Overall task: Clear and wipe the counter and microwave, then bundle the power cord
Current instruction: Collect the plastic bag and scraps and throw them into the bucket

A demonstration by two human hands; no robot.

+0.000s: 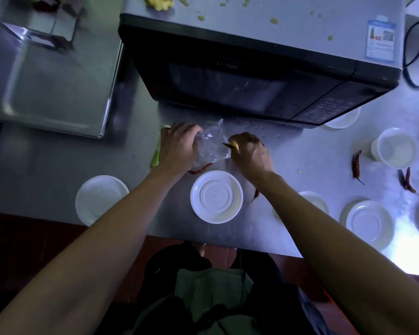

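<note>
A black microwave [240, 76] stands on the steel counter [300, 151], its grey top strewn with yellow-green food scraps [158, 2]. In front of it lies a clear plastic bag [212, 143]. My left hand [177, 147] grips the bag's left side. My right hand [249, 153] pinches a small yellowish scrap [233, 145] at the bag's right edge. A green strip [156, 155] lies beside my left hand, and a red chili [201, 168] lies just under the bag. The black power cord [414, 54] loops to the right of the microwave.
White bowls and lids lie about: one [216, 196] just below my hands, one [101, 199] at the left, several at the right [369, 221]. Dried red chilies [356, 165] lie at the right. A steel sink [49, 76] is at the far left.
</note>
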